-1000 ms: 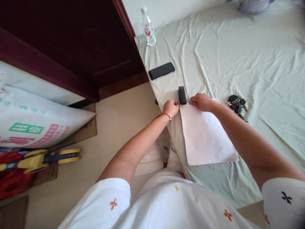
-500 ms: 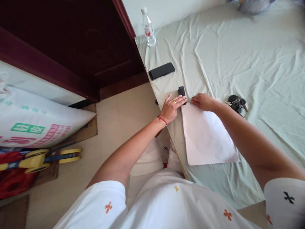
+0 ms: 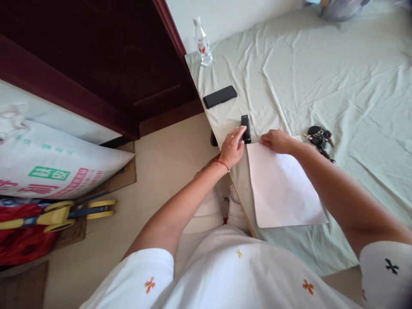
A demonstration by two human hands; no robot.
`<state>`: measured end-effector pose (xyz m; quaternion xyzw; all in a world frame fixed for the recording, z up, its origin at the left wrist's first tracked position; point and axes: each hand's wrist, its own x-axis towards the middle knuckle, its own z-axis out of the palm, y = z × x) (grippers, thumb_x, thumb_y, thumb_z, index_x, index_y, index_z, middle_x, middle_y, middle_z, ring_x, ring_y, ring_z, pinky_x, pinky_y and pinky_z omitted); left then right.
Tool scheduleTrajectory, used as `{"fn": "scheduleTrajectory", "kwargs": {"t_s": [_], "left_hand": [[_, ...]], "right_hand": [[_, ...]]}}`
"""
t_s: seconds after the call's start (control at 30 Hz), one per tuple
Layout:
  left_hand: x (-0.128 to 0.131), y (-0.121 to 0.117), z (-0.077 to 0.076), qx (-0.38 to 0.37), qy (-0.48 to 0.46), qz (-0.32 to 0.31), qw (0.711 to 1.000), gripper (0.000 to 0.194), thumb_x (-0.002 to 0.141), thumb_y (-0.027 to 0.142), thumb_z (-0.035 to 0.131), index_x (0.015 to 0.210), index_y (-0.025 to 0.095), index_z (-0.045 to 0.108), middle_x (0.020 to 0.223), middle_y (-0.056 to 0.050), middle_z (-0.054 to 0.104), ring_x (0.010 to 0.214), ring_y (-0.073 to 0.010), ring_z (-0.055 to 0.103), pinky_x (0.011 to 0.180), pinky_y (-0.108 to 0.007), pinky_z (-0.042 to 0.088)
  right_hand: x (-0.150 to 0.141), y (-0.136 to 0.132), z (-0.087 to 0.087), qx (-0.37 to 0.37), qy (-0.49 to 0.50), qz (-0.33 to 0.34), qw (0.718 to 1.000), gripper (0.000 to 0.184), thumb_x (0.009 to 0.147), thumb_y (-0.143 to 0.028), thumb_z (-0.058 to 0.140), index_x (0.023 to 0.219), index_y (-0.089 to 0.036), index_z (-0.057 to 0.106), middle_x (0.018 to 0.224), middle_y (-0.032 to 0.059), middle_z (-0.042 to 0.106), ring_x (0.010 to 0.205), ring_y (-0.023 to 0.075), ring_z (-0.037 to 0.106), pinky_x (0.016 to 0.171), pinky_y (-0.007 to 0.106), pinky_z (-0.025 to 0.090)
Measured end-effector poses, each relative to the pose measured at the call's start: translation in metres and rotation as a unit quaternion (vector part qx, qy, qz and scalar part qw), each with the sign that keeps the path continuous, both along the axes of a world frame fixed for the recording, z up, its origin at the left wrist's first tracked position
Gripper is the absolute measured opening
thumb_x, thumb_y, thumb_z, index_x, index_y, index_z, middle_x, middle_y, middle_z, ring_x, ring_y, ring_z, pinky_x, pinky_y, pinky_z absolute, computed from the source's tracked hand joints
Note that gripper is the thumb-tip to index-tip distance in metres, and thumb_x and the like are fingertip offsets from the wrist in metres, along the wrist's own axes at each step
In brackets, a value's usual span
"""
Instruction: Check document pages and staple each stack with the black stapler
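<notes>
A small black stapler (image 3: pixel 246 122) lies on the cloth, its near end at the top left corner of a stack of white paper (image 3: pixel 286 189). My left hand (image 3: pixel 234 145) is at the stapler's left side, fingertips at its edge, thumb and fingers apart. It does not wrap round the stapler. My right hand (image 3: pixel 276 140) rests on the paper's top edge with its fingers curled and pressed together on it. Its fingertips are partly hidden.
A black phone-like slab (image 3: pixel 220 97) and a clear water bottle (image 3: pixel 203 45) are farther back on the cloth-covered table (image 3: pixel 309 81). Keys (image 3: pixel 320 138) lie right of the paper. A large white sack (image 3: pixel 64 159) and a yellow wheeled toy (image 3: pixel 61 214) are on the floor at left.
My left hand has drawn back off the stapler's top to its left side, uncovering more of it. My right hand still holds the paper's top edge. The view has shifted slightly.
</notes>
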<state>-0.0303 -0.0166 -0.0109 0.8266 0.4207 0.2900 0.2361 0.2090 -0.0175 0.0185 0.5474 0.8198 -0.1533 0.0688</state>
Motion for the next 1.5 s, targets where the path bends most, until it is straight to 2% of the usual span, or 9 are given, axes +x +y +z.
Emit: {"fn": "scheduleTrajectory", "kwargs": {"t_s": [0.13,0.23,0.33,0.5,0.67,0.83,0.97,1.1,1.5], "left_hand": [[0.001,-0.052,-0.007,-0.100,-0.119,0.180,0.971,0.048,0.101,0.050,0.057,0.132,0.013,0.058,0.133,-0.021,0.067,0.106,-0.0223,0.068,0.105,-0.040,0.052],[0.005,-0.083,-0.002,-0.260,-0.216,0.125,0.933,0.059,0.098,0.071,0.053,0.118,0.016,0.059,0.101,-0.009,0.069,0.083,-0.0159,0.061,0.082,-0.031,0.051],[0.008,-0.100,0.007,-0.332,-0.230,0.072,0.912,0.066,0.092,0.086,0.047,0.085,0.020,0.052,0.069,0.002,0.045,0.067,-0.0127,0.042,0.064,-0.028,0.036],[0.006,-0.105,0.013,-0.266,-0.196,0.075,0.941,0.072,0.093,0.090,0.036,0.069,0.022,0.035,0.064,0.002,0.034,0.065,-0.0128,0.033,0.064,-0.032,0.028],[-0.005,-0.094,0.008,-0.186,-0.140,0.092,0.968,0.069,0.097,0.086,0.029,0.070,0.022,0.034,0.061,0.002,0.033,0.062,-0.0136,0.033,0.066,-0.032,0.030],[-0.008,-0.086,-0.006,-0.184,-0.132,0.138,0.964,0.057,0.105,0.068,0.033,0.071,0.023,0.033,0.060,0.002,0.033,0.062,-0.0140,0.033,0.066,-0.032,0.030],[-0.007,-0.081,-0.015,-0.184,-0.113,0.138,0.967,0.050,0.107,0.057,0.037,0.071,0.022,0.033,0.061,0.002,0.035,0.063,-0.0140,0.036,0.068,-0.032,0.030],[-0.010,-0.077,-0.018,-0.202,-0.137,0.099,0.965,0.059,0.104,0.072,0.034,0.072,0.022,0.038,0.062,0.002,0.037,0.064,-0.0140,0.036,0.067,-0.033,0.030],[-0.015,-0.078,-0.022,-0.205,-0.149,0.104,0.962,0.072,0.094,0.090,0.028,0.070,0.023,0.035,0.062,0.001,0.034,0.064,-0.0144,0.035,0.067,-0.034,0.030]], "right_hand": [[0.002,-0.032,0.016,0.007,0.060,0.018,0.998,0.037,0.107,-0.032,0.039,0.095,-0.021,0.072,0.098,0.0134,0.077,0.107,0.0311,0.066,0.090,0.040,0.041],[0.001,-0.047,0.030,0.041,0.116,0.024,0.992,0.038,0.107,-0.035,0.039,0.093,-0.020,0.071,0.098,0.0140,0.076,0.106,0.0316,0.065,0.090,0.041,0.041],[-0.004,-0.055,0.045,0.065,0.174,0.030,0.982,0.039,0.107,-0.039,0.039,0.094,-0.019,0.070,0.097,0.0142,0.075,0.103,0.0314,0.064,0.092,0.043,0.040],[-0.009,-0.067,0.050,0.144,0.237,-0.027,0.960,0.039,0.107,-0.042,0.040,0.099,-0.022,0.072,0.107,0.0144,0.074,0.117,0.0343,0.061,0.103,0.049,0.040],[0.013,-0.108,0.010,0.257,0.295,-0.264,0.882,0.047,0.103,-0.048,0.051,0.142,-0.024,0.062,0.145,0.0189,0.061,0.137,0.0364,0.056,0.112,0.056,0.046],[0.034,-0.150,-0.020,0.119,0.446,-0.423,0.780,0.068,0.094,-0.065,0.064,0.151,-0.031,0.053,0.128,0.0138,0.072,0.098,0.0289,0.074,0.078,0.046,0.063],[0.038,-0.163,-0.022,-0.057,0.542,-0.437,0.716,0.059,0.083,-0.070,0.077,0.126,-0.030,0.071,0.097,0.0066,0.079,0.075,0.0258,0.075,0.064,0.039,0.063],[0.042,-0.169,-0.030,-0.082,0.548,-0.450,0.700,0.047,0.077,-0.070,0.083,0.096,-0.028,0.075,0.086,0.0048,0.078,0.065,0.0242,0.072,0.054,0.037,0.060],[0.037,-0.173,-0.031,-0.051,0.538,-0.449,0.712,0.046,0.084,-0.073,0.075,0.088,-0.027,0.072,0.076,0.0033,0.073,0.059,0.0208,0.065,0.049,0.034,0.055]]}}
